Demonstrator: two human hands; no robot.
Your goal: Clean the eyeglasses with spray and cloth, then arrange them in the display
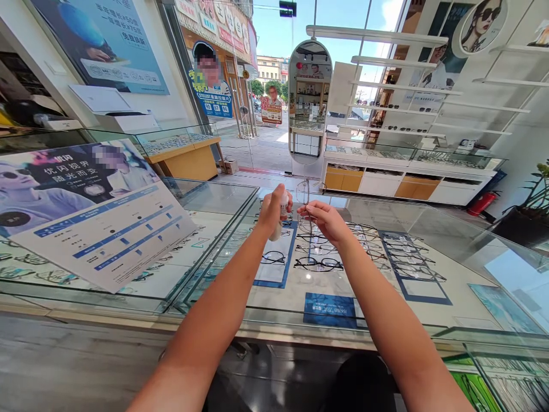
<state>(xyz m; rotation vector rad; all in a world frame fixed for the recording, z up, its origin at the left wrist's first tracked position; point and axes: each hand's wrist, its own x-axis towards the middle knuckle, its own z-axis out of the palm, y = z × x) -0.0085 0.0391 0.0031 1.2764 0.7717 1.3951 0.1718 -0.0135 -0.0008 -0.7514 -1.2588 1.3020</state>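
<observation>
My left hand is wrapped round a small clear spray bottle with a whitish top, the thumb up near its head. The bottle's lower end shows below my fingers. Just to the right, my right hand pinches a thin-framed pair of eyeglasses between thumb and fingers. The eyeglasses are raised above the counter, close to the bottle but apart from it. Under both hands, the glass display counter holds rows of dark-framed eyeglasses on display.
A large printed sign leans on the counter at left. A blue card lies inside near the front edge. Beyond are a tall mirror, wall shelves, another display cabinet, a red fire extinguisher and a potted plant.
</observation>
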